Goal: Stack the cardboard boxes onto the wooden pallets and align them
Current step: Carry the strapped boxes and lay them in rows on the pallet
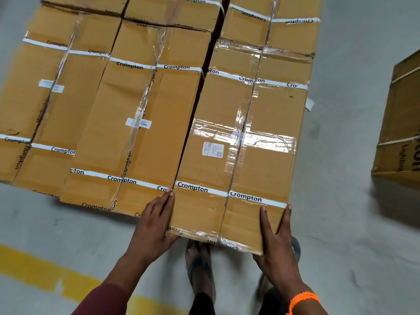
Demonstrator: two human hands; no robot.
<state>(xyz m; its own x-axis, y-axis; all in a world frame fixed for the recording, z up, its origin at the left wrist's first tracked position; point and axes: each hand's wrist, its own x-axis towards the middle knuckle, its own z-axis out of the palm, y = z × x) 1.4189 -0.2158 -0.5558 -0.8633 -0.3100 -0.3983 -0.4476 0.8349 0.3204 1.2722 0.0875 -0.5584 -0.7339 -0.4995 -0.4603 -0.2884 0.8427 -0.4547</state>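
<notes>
Left hand (pixel 154 221) flat, fingers straight, presses the cardboard box (pixel 202 214) lying between both hands. Right hand (pixel 278 244), fingers also straight, straddles the box's near corner.

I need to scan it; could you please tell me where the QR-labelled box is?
Head view: the QR-labelled box is rightmost in the near row, beside the neighbouring box, with the left hand and right hand at its near corners.

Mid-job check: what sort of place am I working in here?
Most likely a warehouse or goods store. Many strapped, taped cardboard boxes are packed side by side, the floor is bare grey concrete, and a painted yellow line marks it.
</notes>
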